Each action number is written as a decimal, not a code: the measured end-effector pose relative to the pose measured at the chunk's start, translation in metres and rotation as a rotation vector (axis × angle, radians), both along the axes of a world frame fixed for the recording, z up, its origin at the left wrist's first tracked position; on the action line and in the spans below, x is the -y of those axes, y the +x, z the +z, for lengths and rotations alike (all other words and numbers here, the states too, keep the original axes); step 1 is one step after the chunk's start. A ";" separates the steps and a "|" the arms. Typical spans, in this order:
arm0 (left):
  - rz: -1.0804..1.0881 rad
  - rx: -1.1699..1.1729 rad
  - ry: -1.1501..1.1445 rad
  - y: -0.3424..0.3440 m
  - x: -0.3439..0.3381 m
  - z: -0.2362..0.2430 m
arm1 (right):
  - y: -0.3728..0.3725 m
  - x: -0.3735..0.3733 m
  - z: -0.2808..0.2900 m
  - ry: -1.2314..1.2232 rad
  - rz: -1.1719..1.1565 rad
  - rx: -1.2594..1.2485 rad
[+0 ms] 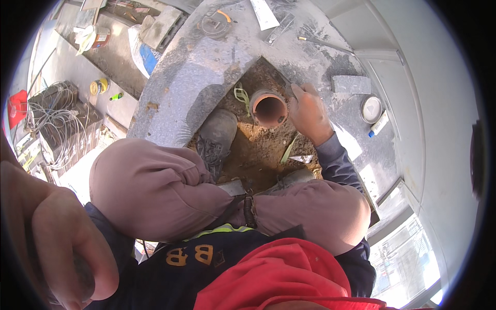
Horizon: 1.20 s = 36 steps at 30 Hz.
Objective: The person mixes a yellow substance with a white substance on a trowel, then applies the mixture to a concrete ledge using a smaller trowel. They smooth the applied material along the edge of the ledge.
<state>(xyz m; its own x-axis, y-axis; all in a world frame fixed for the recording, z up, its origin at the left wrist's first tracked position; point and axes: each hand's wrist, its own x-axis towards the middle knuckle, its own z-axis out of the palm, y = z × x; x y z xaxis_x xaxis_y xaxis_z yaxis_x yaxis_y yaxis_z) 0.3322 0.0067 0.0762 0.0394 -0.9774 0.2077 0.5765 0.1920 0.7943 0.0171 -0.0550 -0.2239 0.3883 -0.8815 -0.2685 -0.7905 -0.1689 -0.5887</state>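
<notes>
One round clay-coloured pipe (269, 109) stands in a single earthen hole (248, 166) in the grey slab (171, 98), its mouth facing up. Two hands show, well apart: the right hand (310, 113) is just beside the pipe with bent fingers at the hole's edge, though whether it grips anything I cannot tell; the left hand (72, 243) is curled at lower left, its grip likewise unclear. Two shoes (219, 133) flank the earth. Rightward on the slab lie one grey block (351, 83), one round lid (371, 109) and one blue-capped tube (380, 124)
</notes>
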 end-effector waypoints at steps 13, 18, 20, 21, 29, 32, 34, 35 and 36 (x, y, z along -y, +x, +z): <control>0.004 0.010 0.034 -0.005 0.004 0.006 | -0.009 -0.007 0.011 -0.061 0.021 -0.006; 0.006 -0.006 0.099 -0.021 0.023 0.016 | -0.036 0.004 0.051 0.042 -0.019 0.269; 0.008 -0.031 0.137 -0.032 0.033 0.019 | -0.047 0.010 0.063 0.183 -0.108 0.421; 0.000 -0.058 0.154 -0.035 0.040 0.016 | -0.052 0.017 0.078 0.273 -0.107 0.431; 0.117 0.384 0.004 -0.036 0.070 0.022 | -0.074 0.005 0.104 0.368 -0.289 0.787; 0.291 0.535 0.083 -0.016 0.085 0.009 | -0.087 -0.003 0.108 0.223 -0.308 0.716; 0.483 0.747 0.133 -0.003 0.092 -0.011 | -0.092 -0.008 0.109 0.182 -0.374 0.691; 0.496 0.820 0.183 0.014 0.098 -0.034 | -0.100 -0.009 0.110 0.179 -0.380 0.633; 0.516 0.904 0.240 0.034 0.100 -0.057 | -0.107 -0.007 0.108 0.184 -0.379 0.584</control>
